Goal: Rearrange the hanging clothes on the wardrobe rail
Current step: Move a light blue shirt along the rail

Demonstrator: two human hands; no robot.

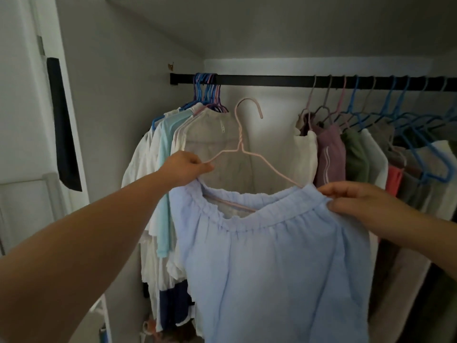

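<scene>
Inside the white wardrobe point(128, 70), a black rail point(272, 81) runs across the back. The left hand point(184, 170) pinches the left shoulder of a pink wire hanger point(243, 134), fingers point(206, 167) curled round the wire. The hanger's hook is off the rail, below it, in the gap between two groups of clothes. A light blue garment point(272, 268) with a gathered elastic edge hangs on this hanger. The right hand point(361, 206) pinches that gathered edge at the hanger's right end, thumb and fingers pressed together on the cloth. On the rail's left end hang bunched white and pale garments point(160, 169); to the right hang cream, mauve, green and coral clothes point(346, 154) on blue hangers point(425, 154) and pink ones.
</scene>
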